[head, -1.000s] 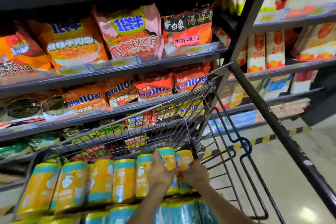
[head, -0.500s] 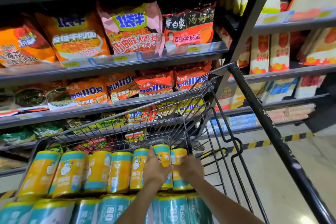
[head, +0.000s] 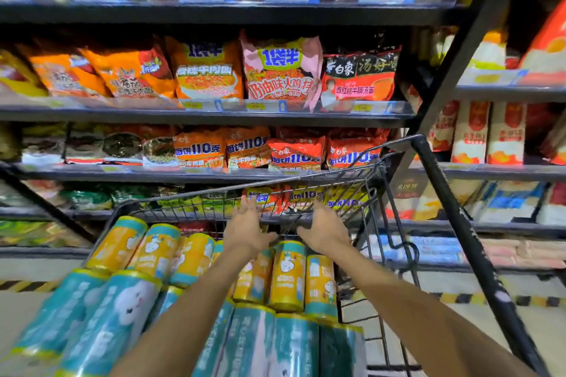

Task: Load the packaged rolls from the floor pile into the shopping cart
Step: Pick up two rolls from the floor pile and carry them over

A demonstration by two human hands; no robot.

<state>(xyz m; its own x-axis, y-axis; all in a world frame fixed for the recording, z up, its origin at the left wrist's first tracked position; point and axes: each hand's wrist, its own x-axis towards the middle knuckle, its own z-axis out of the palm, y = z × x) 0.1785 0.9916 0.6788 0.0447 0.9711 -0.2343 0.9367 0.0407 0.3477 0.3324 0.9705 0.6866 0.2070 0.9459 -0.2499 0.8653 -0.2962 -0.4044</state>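
The wire shopping cart [head: 372, 193] stands in front of me, filled with packaged rolls. Yellow-and-teal rolls [head: 288, 275] lie in a row across its far part. Teal rolls [head: 101, 324] are stacked nearer to me. My left hand [head: 246, 228] and my right hand [head: 326, 228] hover side by side above the far yellow rolls, fingers straight and spread, holding nothing. Both hands are near the cart's far wire wall. The floor pile is out of view.
Store shelves [head: 214, 115] packed with noodle bags rise right behind the cart. The cart's black handle bar [head: 459, 223] slants down on the right. More shelving with boxed goods [head: 490, 131] stands to the right. Striped floor tape [head: 490, 298] runs along the shelf base.
Both hands have let go of the yellow rolls they were pressing and lifted up and away from them. The view has tilted upward.
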